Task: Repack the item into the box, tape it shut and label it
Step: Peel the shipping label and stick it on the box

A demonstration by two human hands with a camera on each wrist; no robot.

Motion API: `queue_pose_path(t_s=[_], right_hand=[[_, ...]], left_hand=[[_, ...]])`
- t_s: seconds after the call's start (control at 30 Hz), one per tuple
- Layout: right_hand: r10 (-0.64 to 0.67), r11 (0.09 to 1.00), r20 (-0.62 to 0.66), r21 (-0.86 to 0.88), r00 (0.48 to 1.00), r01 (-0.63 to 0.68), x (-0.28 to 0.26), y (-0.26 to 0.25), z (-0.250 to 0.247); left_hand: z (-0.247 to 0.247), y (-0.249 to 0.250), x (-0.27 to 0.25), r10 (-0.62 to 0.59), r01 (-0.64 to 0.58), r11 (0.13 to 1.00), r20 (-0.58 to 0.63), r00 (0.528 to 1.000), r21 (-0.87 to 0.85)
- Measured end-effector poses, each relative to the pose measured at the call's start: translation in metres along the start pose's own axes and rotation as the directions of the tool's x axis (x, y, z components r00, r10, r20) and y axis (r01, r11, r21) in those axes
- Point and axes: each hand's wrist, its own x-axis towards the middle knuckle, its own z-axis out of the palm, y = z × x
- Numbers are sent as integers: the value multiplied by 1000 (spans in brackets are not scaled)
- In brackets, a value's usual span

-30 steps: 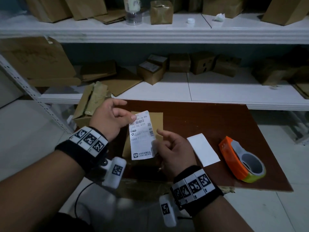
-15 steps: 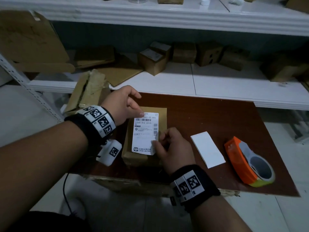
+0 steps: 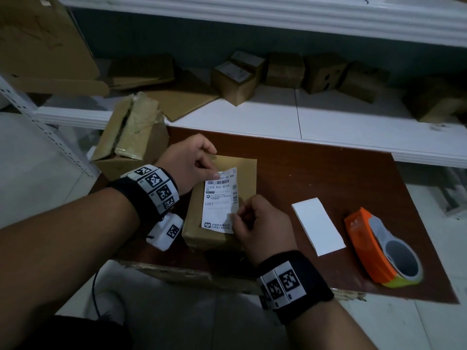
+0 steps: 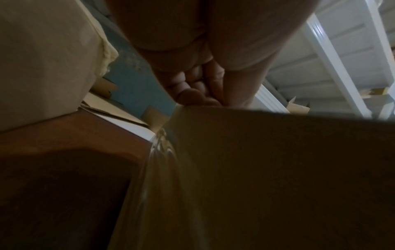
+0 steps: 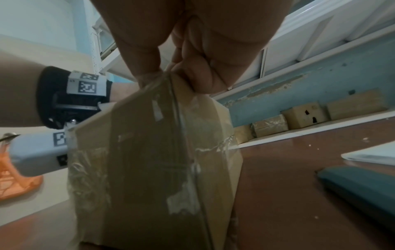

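A small cardboard box [image 3: 246, 178], wrapped in clear tape, lies on the brown table [image 3: 328, 173]. A white shipping label [image 3: 219, 202] with barcodes lies over its top. My left hand [image 3: 215, 173] pinches the label's top left corner. My right hand [image 3: 238, 213] pinches the label's lower right edge. In the left wrist view the curled fingers [image 4: 192, 94] meet at the box's [image 4: 267, 160] top edge. The right wrist view shows my fingertips [image 5: 192, 74] closed at the top of the taped box [image 5: 149, 152]; the label itself is hidden there.
A white backing sheet [image 3: 318, 226] lies right of the box, and an orange tape dispenser [image 3: 379, 248] sits near the table's right front corner. An open cardboard carton [image 3: 131, 140] stands at the left. Several small boxes [image 3: 236, 79] fill the white shelf [image 3: 328, 122] behind.
The label, held up in the air a second ago, has come down onto the box top. Both hands moved down with it, still pinching it.
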Motion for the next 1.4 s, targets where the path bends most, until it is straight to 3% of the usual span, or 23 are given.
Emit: queue_pose_path(t_s=[0.3,0.4,0.57,0.63,0.73,0.83,0.9,0.97,1.27,1.4], right_hand=[[-7,997,35,-73,999,10,2,-5,-1],[-10,991,62,-132,998,18,3,-9,-2],[3,981,104,-196,995,17,1,-9,-6],[-50,967,42,-247,998,59,-3,-7,-4],[-216,922,-8,-332,976,201,-10,-11,1],[-361,804,193,-432,912,409,-21,-12,16],[-320,755,353,-465,879,462,-32,-11,25],[-274,738,420,-484,865,469,-39,-9,28],[-273,784,422,-424,864,454,-59,-9,19],[-289,806,429,-374,856,460,-54,-8,11]], left_hand=[[5,-6,7,29,-29,995,1,1000,93],[5,-12,9,80,-73,969,-20,997,235],[2,-15,7,128,-151,927,88,988,344],[4,-16,8,134,-182,920,159,978,347],[7,-18,5,136,-176,926,141,981,334],[11,-22,4,135,-171,932,132,982,320],[13,-21,4,130,-169,933,140,982,318],[12,-19,3,121,-161,934,142,982,320],[24,-20,-6,63,-138,906,195,979,400],[31,-11,-5,-43,-56,869,188,981,492]])
